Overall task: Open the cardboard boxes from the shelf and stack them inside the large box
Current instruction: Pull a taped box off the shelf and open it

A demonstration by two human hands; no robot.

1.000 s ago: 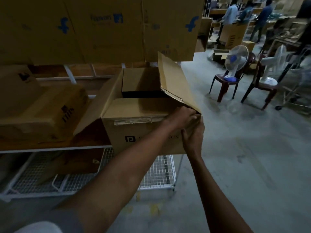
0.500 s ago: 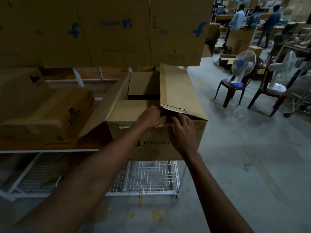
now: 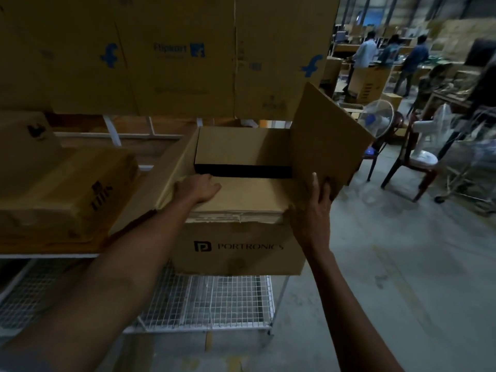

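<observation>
At shelf's right front corner: Portronics box (image 3: 241, 245) sits on the shelf (image 3: 51, 255), overhanging the front edge. Vs half a second ago: right flap (image 3: 327, 135) was folded down over the top, now swung up and tilted outward. Right hand (image 3: 315, 208) moved from the box front to that flap's lower edge, fingers curled around it, gripping. Left hand (image 3: 198, 189) stayed on the near flap (image 3: 249, 194), now flat, palm down, fingers spread, pressing, not gripping.

Count:
- 4 flaps on this box: near one down, far one (image 3: 241, 146) down, left (image 3: 174, 173) and right ones raised.
- 1 closed box (image 3: 67, 194) on the shelf's left side, dark logo on its end, text unreadable.
- Flipkart-printed cartons (image 3: 174, 55) on the tier above; count unclear, seams blur together.
- 2 fans (image 3: 375, 119) on 2 chairs (image 3: 408, 167) on the floor to the right.
- 3 people (image 3: 365, 52) at the far back.

Hidden: box interior is only a dark gap (image 3: 241, 170) between near and far flaps, contents not visible. Wire mesh lower tier (image 3: 214, 299) partly behind the arms. Dim light, background blurred.
</observation>
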